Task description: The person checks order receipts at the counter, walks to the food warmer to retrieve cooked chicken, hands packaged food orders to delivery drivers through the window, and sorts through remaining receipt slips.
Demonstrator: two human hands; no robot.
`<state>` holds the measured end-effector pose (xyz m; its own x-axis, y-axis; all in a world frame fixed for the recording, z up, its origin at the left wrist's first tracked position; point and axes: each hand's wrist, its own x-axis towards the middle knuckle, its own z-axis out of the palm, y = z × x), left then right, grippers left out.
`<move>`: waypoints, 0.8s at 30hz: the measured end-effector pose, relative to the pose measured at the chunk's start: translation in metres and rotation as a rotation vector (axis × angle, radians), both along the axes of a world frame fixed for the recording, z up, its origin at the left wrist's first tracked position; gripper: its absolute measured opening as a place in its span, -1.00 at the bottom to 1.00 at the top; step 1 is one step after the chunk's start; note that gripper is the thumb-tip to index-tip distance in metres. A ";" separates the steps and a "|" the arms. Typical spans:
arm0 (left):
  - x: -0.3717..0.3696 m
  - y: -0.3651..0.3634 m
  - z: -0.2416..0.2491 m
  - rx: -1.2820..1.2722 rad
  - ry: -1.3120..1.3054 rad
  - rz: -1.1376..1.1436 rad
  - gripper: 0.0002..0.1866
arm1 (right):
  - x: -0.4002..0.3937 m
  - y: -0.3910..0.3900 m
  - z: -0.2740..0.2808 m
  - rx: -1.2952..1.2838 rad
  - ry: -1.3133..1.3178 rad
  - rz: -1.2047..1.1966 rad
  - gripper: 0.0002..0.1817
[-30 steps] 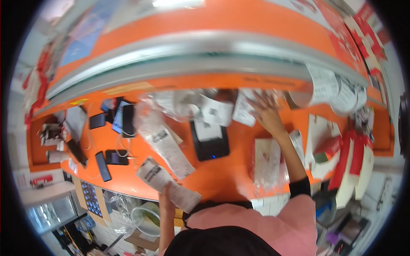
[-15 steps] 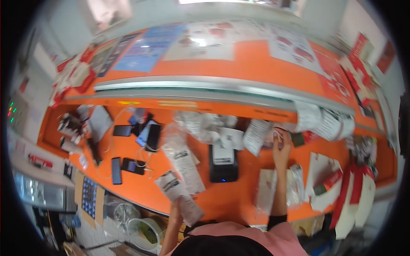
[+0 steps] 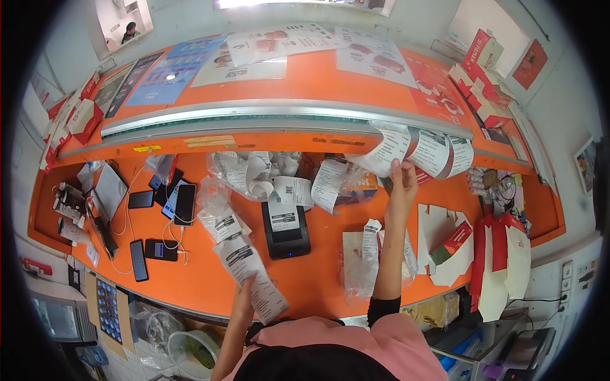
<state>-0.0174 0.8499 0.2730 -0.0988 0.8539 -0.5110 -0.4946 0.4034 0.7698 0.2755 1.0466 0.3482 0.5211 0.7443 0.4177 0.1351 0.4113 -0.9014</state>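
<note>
My left hand [image 3: 244,293], low in the view, is closed on a long printed receipt [image 3: 243,259] that bends over the counter's front edge. My right hand [image 3: 403,183] reaches up to the rail and pinches the lower end of a hanging receipt [image 3: 389,147]. Beside that strip, more receipts [image 3: 432,152] hang curled from the same rail. Between my hands stands a black receipt printer [image 3: 288,243] with a lit blue light and paper [image 3: 284,216] coming out. A narrow receipt strip [image 3: 370,253] lies on clear plastic packets, left of my right forearm.
Several phones [image 3: 185,204] and white cables lie on the orange counter [image 3: 321,289] at left. Crumpled receipts in plastic [image 3: 251,171] fill the back. Red and white folded cartons [image 3: 502,260] are at right. A plastic bucket [image 3: 194,350] stands below. A person [image 3: 131,30] shows through an opening.
The view has turned right and sharpened. My right hand has risen from inside the counter to the hanging receipt and grips its end. The left still holds its receipt.
</note>
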 end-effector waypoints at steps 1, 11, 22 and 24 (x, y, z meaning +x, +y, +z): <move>0.005 0.005 0.004 0.002 -0.016 -0.019 -0.66 | -0.001 -0.006 0.003 -0.017 0.125 0.151 -0.89; 0.062 0.069 0.070 0.266 -0.127 -0.083 -0.60 | -0.055 -0.128 0.012 -0.355 0.000 0.660 -0.76; 0.058 0.080 0.093 0.317 0.071 0.084 -0.68 | -0.045 -0.172 -0.002 -0.605 -0.016 0.911 -0.87; 0.055 0.076 0.097 0.341 0.108 0.068 -0.67 | -0.041 -0.164 0.006 -0.623 -0.186 0.921 -0.78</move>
